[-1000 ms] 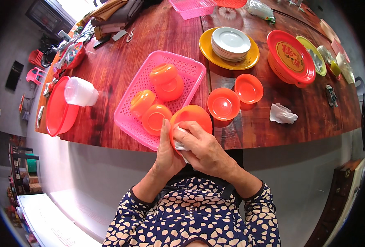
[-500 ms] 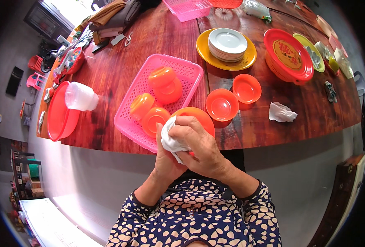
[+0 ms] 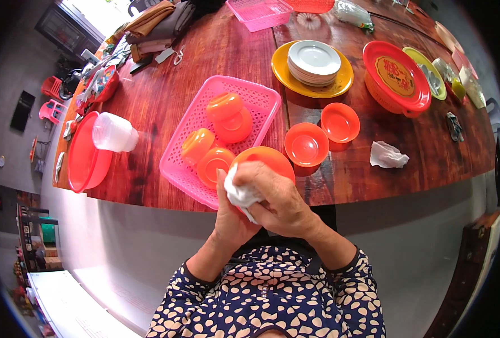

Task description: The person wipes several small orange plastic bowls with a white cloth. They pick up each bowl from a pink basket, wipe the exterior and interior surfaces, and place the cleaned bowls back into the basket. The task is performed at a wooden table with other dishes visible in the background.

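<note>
My left hand (image 3: 230, 222) is closed around the near left side of an orange bowl (image 3: 272, 160), its fingers mostly hidden beneath. My right hand (image 3: 275, 194) bunches a white cloth (image 3: 241, 192) and presses it toward the bowl's inside; cloth or soft paper, I cannot tell which. The hands cover the near part of the bowl. Just beyond is a pink perforated basket (image 3: 174, 152) with several orange bowls (image 3: 226, 105) in it, some tipped over. Two more orange bowls (image 3: 306, 145) (image 3: 340, 122) stand upright on the table to the right.
On the wooden table (image 3: 148, 101), a yellow plate (image 3: 281, 70) bears stacked white plates (image 3: 315, 58). To its right is a lidded red basket (image 3: 394, 73). Crumpled white tissue (image 3: 388, 155) lies nearer. At left, clear plastic cups (image 3: 114, 132) lean on a red basin (image 3: 86, 158).
The right hand and cloth have shifted slightly over the bowl, and the cloth is squeezed differently. The whole view has moved a little; the things on the table stay in place.
</note>
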`<control>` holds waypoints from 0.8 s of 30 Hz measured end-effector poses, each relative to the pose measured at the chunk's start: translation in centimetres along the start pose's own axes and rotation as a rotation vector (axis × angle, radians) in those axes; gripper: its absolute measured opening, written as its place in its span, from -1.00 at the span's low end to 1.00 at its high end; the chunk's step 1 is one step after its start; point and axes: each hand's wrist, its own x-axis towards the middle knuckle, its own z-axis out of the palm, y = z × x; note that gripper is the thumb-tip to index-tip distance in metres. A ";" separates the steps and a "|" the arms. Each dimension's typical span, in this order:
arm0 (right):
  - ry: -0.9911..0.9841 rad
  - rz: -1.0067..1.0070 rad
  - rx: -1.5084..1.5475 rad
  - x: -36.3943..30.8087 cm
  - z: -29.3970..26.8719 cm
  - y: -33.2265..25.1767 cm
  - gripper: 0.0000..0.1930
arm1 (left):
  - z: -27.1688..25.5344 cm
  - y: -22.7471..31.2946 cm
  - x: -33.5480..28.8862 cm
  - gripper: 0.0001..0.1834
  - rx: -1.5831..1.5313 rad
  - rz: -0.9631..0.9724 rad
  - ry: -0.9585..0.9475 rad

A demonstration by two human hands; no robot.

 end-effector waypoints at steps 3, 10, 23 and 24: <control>-0.298 0.009 -0.012 -0.4 -1.9 -0.5 -0.64 | 0.7 1.1 -0.1 -0.20 0.128 -0.082 0.114; -0.149 -0.152 -0.794 -0.7 -4.9 -1.0 -0.74 | 1.9 0.2 0.4 -0.25 0.294 -0.059 0.318; -0.276 0.128 -0.823 -1.6 -3.4 0.1 -0.66 | 1.7 -0.2 1.0 -0.34 0.393 0.053 0.329; -0.323 0.218 -0.746 -1.8 -3.3 -0.2 -0.67 | 1.4 -0.2 1.0 -0.33 0.419 0.065 0.335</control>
